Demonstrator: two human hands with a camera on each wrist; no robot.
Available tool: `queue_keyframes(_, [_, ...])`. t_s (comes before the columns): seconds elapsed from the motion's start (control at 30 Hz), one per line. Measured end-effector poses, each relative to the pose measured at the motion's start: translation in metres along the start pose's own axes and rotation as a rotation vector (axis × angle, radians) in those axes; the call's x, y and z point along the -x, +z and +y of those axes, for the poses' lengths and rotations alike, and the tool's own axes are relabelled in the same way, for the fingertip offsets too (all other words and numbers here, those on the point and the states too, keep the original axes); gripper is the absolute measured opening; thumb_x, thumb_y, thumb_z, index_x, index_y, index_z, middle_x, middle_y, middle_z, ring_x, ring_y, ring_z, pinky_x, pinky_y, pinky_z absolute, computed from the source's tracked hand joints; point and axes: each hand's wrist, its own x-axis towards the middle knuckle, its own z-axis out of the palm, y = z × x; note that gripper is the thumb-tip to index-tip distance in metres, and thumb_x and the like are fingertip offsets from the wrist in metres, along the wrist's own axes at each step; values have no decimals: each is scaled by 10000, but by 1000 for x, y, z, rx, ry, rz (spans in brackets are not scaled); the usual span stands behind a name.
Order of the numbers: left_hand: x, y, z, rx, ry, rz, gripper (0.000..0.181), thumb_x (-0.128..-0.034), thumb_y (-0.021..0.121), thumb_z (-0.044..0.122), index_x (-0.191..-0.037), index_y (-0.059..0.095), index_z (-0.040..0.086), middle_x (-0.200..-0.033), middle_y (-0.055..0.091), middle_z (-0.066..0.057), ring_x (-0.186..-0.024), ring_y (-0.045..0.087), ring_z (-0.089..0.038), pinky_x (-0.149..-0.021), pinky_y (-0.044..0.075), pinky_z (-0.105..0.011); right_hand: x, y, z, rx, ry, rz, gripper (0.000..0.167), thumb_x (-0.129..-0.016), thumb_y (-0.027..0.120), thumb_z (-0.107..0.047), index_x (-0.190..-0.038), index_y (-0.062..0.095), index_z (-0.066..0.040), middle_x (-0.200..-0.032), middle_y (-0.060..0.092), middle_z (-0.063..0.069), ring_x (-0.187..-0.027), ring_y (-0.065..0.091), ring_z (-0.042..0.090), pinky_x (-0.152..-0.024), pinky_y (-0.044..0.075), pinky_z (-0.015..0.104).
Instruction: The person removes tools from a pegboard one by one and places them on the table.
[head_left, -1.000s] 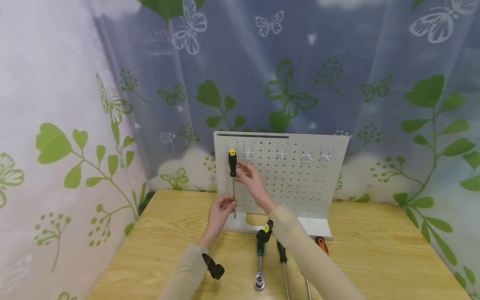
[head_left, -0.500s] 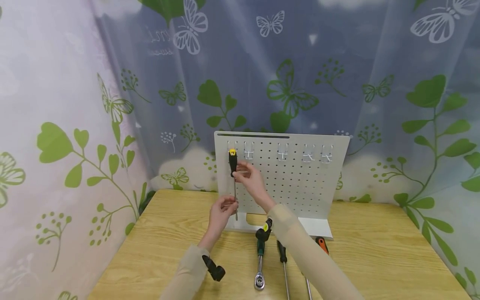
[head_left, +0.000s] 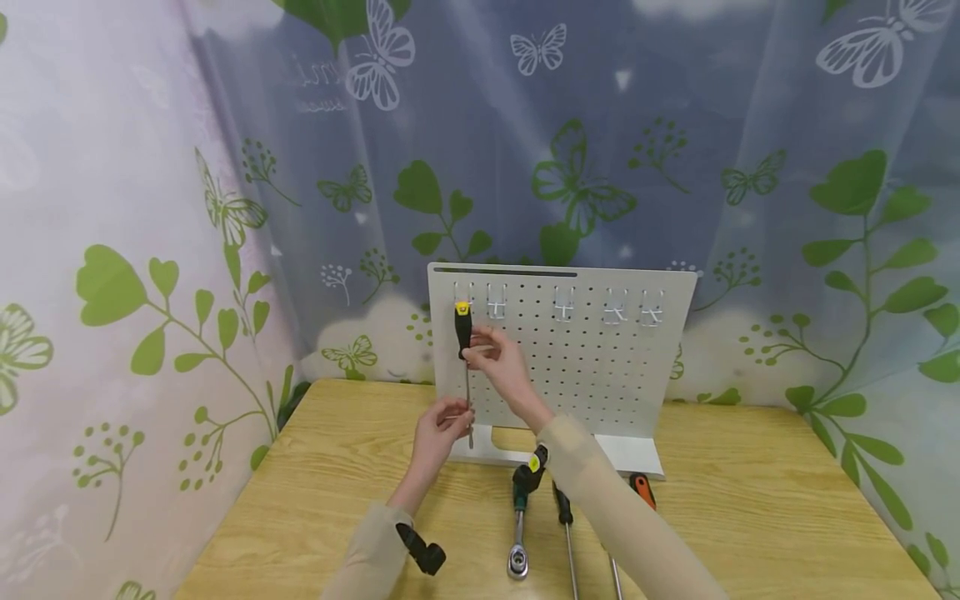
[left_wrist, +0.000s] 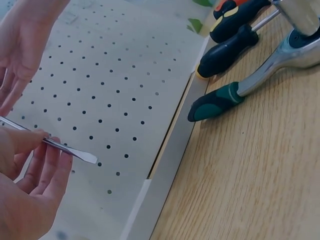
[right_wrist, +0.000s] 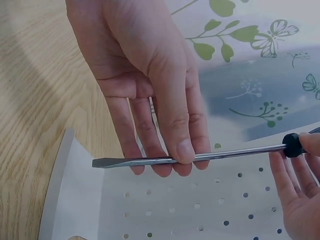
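Observation:
A flathead screwdriver (head_left: 462, 329) with a black handle and yellow end stands nearly upright, tip down, before the left part of a white pegboard (head_left: 577, 367). Thumb and fingers of my left hand (head_left: 435, 433) pinch its metal shaft close to the flat tip, as the left wrist view shows. At the base of the handle, my right hand (head_left: 504, 367) pinches the dark collar, seen at the edge of the right wrist view. Just behind the handle's top is a clear hook (head_left: 464, 290) on the board; whether they touch is hidden.
More clear hooks (head_left: 564, 304) line the board's upper part. On the wooden table (head_left: 750, 500) in front lie a ratchet wrench (head_left: 518, 533), a black-handled screwdriver (head_left: 566, 517) and an orange-and-black handle (head_left: 642, 490), partly hidden by the right sleeve. A patterned curtain (head_left: 480, 125) hangs behind.
The screwdriver has come down slightly, with my left hand lower on it. My right thumb has moved in onto the base of the handle.

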Motion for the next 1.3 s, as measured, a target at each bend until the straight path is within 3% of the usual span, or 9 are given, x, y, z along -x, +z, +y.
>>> queue_keyframes(0.2, [7,-1,4,21,-4,-13,240,-967,674,41,-1168,632,-83,-1130,683,-245,-908,685,-148,-799,614,-269,6,0,-5,-23,-10,-9,433,-951,687,-34,-1361,567,40,-1214,640,251,-965,688,277,-854,621,359])
queue_keyframes(0.6, [21,-1,19,26,-13,-44,261,-974,675,68,-1183,626,-80,-1087,701,-195,-934,703,-221,-817,623,-315,14,-5,-17,-36,-1,-25,425,-968,679,-67,-1365,562,31,-1219,638,236,-976,691,247,-860,618,364])
queue_keyframes(0.8, [26,-3,25,16,-6,-38,272,-970,686,87,-1188,633,-67,-1102,700,-197,-918,699,-161,-822,620,-298,17,-4,-24,-62,-1,-38,420,-976,669,-66,-1373,560,15,-1238,632,226,-977,684,210,-869,615,368])
queue_keyframes(1.0, [31,-4,28,30,-4,-46,273,-962,697,87,-1190,638,-51,-1106,696,-194,-977,698,-261,-820,620,-298,23,-4,-29,-56,-27,-56,416,-972,674,-76,-1366,564,5,-1231,635,219,-960,682,191,-863,616,362])
queue_keyframes(1.3, [45,-6,29,32,-26,-65,256,-961,695,77,-1177,638,-46,-1106,698,-186,-948,696,-184,-825,621,-314,35,-3,-30,-42,-14,-75,457,-973,679,-93,-1400,545,-2,-1246,638,207,-994,686,292,-876,611,363])
